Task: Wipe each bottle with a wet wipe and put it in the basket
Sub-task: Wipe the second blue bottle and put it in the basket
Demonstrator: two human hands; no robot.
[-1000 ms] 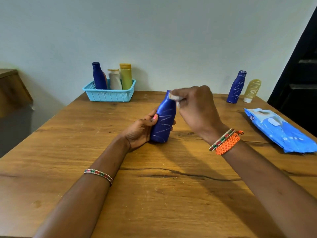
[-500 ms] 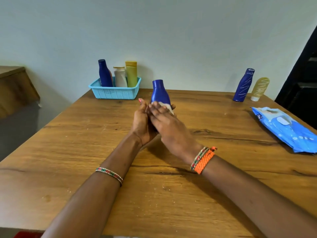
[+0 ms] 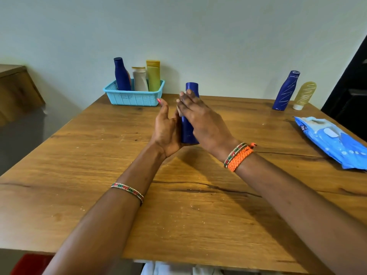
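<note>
Head view: blue bottle point(image 3: 189, 128) stood upright mid-wipe, no longer tilted as a second before.

Held above the worktop point(image 3: 99, 155) between both hands: left hand point(image 3: 165, 132) cupped round its lower side, right hand point(image 3: 200, 118) laid flat with straight fingers, pressing a wet wipe point(image 3: 179, 112) down the body instead of pinching at the cap. Probably close to done, basket point(image 3: 133, 97) next; another blue bottle point(image 3: 285, 91) and a yellow bottle point(image 3: 303, 94) left far right.
</note>
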